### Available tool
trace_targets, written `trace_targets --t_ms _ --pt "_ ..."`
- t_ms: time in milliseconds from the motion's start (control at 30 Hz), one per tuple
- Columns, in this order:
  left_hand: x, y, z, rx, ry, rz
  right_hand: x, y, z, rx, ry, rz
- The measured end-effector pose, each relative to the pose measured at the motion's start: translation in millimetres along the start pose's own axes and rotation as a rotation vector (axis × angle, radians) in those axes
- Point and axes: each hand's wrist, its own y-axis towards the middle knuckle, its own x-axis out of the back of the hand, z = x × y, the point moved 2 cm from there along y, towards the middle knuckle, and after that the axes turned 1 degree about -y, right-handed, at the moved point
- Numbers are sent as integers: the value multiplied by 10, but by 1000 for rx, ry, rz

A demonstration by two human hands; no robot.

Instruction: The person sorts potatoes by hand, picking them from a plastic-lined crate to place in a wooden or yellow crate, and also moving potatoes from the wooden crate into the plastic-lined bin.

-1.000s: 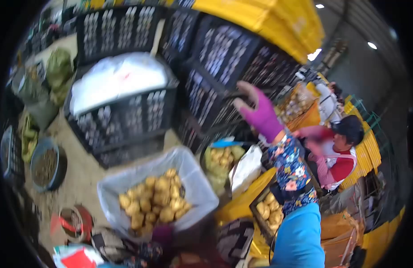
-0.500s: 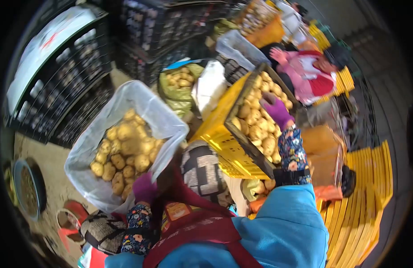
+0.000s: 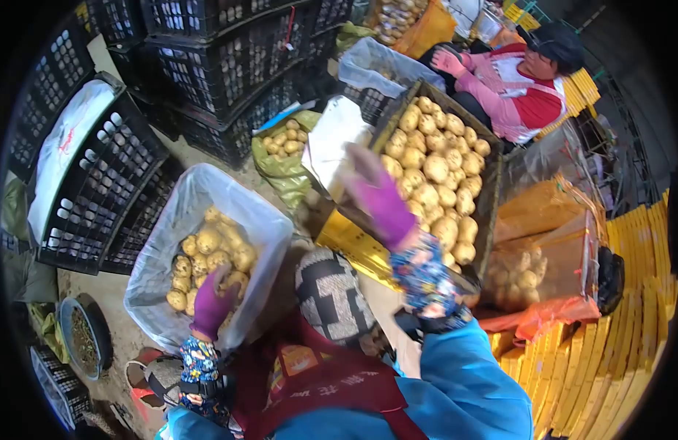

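My left hand [image 3: 213, 302], in a purple glove, reaches into a crate lined with clear plastic [image 3: 149, 257]. Its thumb and fingers are apart, touching the potatoes [image 3: 208, 240] inside. My right hand [image 3: 383, 194], gloved in purple too, hovers over the left side of a yellow crate [image 3: 357, 246]. Motion smears its fingers, so I cannot make out whether they hold anything. Pale yellow potatoes [image 3: 435, 169] fill that crate close to its rim.
Black crates [image 3: 221, 77] are stacked behind. A green sack of potatoes [image 3: 284, 165] stands between the two crates. Beyond the yellow crate sits another person [image 3: 515, 92], hands together. Yellow crates [image 3: 617, 330] line the right; a blue basin [image 3: 86, 337] lies left.
My right hand has swung left from the potatoes to the yellow crate's left side. My left hand has moved from the lined crate's near edge onto its potatoes. The other person's hand has lowered.
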Motion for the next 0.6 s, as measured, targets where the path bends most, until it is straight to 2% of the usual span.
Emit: trace_targets --t_ms 33,100,167,233,267,333,367,433,467,500,600 --pt "66 -20 -10 5 -30 13 -497 269 -3 -7 111 15" --pt "247 -102 36 80 -50 22 -1327 976 -443 -98 112 -122" --pt "406 -271 223 152 -84 -24 -1673 1438 -689 -396 -470 -45" --pt "426 -476 644 260 -151 -125 -1772 1799 -1318 -194 -1100 521" --pt "470 -412 655 264 -99 -145 -1841 2018 -2027 -384 -1088 374" --pt "534 -326 434 279 -15 -185 -1808 2167 -2431 -654 -1060 109" --pt "535 -282 382 268 -24 -164 -1703 2054 -2369 -736 -1050 -4" --pt "541 -151 278 243 -42 -123 -1545 2185 -2927 -677 -1096 201" --pt "558 -99 225 257 -62 -82 -1508 2104 -2837 -756 -964 73" --pt "540 -76 254 275 -64 -75 -1441 2146 -3051 -714 -829 12" --pt "550 -80 275 311 -70 -37 -1180 2238 -3118 -828 -711 -34"
